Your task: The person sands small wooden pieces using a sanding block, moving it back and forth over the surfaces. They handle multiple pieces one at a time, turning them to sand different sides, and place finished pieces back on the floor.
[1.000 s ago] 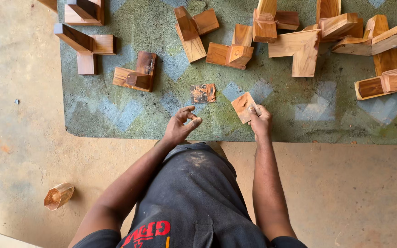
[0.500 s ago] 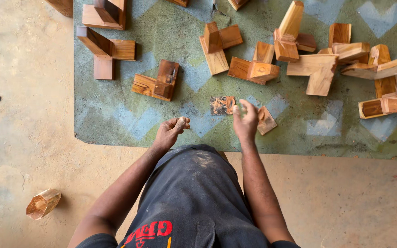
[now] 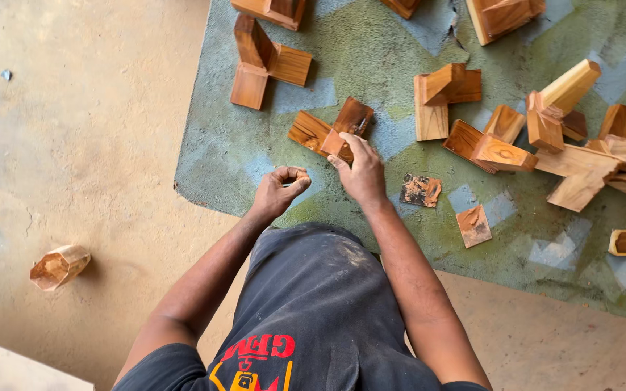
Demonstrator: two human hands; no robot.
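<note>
From where I watch, the right hand [image 3: 360, 172] has left the sandpaper scrap [image 3: 420, 190] it hovered over half a second ago and gone forward and left to a jointed wooden piece [image 3: 331, 130]. Its fingers are laid over the near end of that piece, curled around the edge, thumb tucked beneath; I read this as a grip just closing on the wood. The left hand [image 3: 278, 191] sits just beside it, clenched into a loose fist around something small and brownish at the fingertips; I cannot tell what it is.

The jointed wooden piece lies on a worn green mat [image 3: 211, 166], directly ahead of both hands. The sandpaper scrap now rests just right of the right hand, with a small flat wood block [image 3: 474, 225] farther right. A cluster of wooden joints [image 3: 545, 137] spreads well to the right. An octagonal wooden offcut [image 3: 59, 266] lies on the bare floor [image 3: 74, 145], well left of the left hand.
</note>
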